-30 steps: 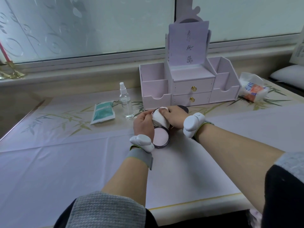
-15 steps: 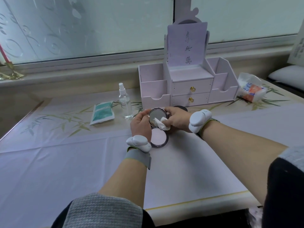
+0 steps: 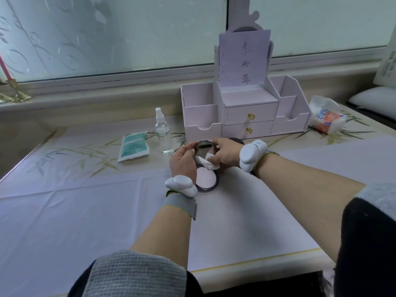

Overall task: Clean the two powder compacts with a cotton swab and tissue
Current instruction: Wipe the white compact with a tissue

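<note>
Your left hand [image 3: 183,162], mid-frame, grips the raised lid of the open powder compact [image 3: 207,180], whose pink pan lies just below both hands. A crumpled tissue [image 3: 209,163] sits against the lid's lower edge, pinched by your right hand [image 3: 226,154].

Illumination is soft, cool daylight entering through the frosted window [image 3: 107,35] behind the bench [image 3: 64,211]. Shadows are faint and diffuse. No glare noted. Wide-angle distortion bows the edges. Centre sharp; nearest sleeves [image 3: 137,273] slightly soft.
</note>
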Available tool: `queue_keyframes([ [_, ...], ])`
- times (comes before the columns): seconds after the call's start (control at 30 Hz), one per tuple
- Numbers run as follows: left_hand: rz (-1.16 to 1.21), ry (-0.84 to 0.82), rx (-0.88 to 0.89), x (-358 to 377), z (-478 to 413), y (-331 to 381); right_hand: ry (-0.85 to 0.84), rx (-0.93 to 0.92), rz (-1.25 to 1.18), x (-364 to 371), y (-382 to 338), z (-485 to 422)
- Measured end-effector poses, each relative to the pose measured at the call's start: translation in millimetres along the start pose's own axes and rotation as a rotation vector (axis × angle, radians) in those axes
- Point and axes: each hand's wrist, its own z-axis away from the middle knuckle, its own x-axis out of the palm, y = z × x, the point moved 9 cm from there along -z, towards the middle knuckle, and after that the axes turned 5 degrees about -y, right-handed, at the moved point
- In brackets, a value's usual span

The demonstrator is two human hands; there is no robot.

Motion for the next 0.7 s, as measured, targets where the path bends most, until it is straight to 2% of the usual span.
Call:
queue_keyframes([
  [0.23, 0.020, -0.022, -0.006, 1.4, 0.7, 0.5, 0.026, -0.031, 0.038, -2.7, -0.7, -1.8],
  [0.4, -0.005, -0.025, -0.015, 3.1, 3.0, 2.3, 0.029, -0.027, -0.053, 0.4, -0.9, -0.2],
  [0.7, -0.043, -0.024, -0.003, 1.1, 0.3, 2.5, 0.071, -0.001, 0.110, 1.0, -4.2, -10.1],
])
